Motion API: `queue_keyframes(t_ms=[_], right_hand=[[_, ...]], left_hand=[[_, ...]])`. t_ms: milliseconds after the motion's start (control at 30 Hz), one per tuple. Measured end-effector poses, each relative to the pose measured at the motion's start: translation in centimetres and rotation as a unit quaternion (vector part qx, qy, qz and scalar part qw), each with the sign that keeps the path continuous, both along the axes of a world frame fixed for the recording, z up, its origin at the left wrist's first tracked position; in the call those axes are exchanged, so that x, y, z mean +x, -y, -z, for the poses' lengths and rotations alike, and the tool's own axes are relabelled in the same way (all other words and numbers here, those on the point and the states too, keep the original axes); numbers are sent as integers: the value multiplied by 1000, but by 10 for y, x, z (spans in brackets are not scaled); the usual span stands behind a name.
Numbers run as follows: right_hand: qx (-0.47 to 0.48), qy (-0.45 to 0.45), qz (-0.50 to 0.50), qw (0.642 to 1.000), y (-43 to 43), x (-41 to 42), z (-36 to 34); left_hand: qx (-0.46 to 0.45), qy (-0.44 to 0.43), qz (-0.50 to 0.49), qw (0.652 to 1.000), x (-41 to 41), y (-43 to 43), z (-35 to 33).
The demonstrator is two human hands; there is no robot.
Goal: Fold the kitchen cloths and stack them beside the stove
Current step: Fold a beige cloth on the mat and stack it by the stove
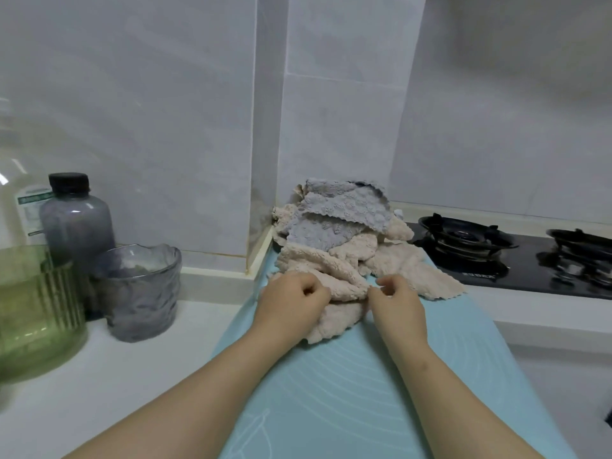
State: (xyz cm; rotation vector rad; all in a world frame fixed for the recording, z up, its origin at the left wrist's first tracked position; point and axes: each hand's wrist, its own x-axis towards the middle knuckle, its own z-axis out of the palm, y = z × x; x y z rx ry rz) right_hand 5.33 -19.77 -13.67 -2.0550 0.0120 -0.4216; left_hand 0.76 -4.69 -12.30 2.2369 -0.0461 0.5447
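Beige cloth (334, 293) lies at the near edge of the heap on the blue mat (331, 392); your left hand (291, 299) and right hand (397, 303) pinch it. Draw it clear, spread it flat.

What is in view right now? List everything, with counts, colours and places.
beige cloths: several, count unclear, beige, heaped on the mat by the wall corner
grey cloths: at least two, grey-blue, on top of the heap
mat: one, light blue, on the counter left of the stove
stove: one, black, two burners, right of the heap
bottle: one, grey, black cap, counter left
cup: one, grey glass, right of the bottle
jar: one, green glass, far left
left hand: fingers curled on the nearest beige cloth
right hand: pinches the same cloth's edge
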Motion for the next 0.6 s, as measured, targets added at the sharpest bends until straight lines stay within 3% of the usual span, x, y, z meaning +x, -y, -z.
queue_keyframes(t_ms=[100, 233, 400, 500, 600], right_hand=[[-64, 56, -52, 995, -1, -2, 0], [-171, 34, -144, 974, -6, -10, 6], [-254, 42, -104, 961, -5, -8, 1], [-199, 105, -80, 971, -7, -8, 1], [-96, 154, -57, 982, -8, -10, -6]], left_hand=[[36, 45, -60, 997, 9, -6, 6], [-31, 46, -81, 995, 9, -13, 6], [12, -12, -73, 997, 11, -11, 5], [-112, 35, -21, 993, 8, -12, -3], [-283, 28, 46, 958, 4, -10, -16]])
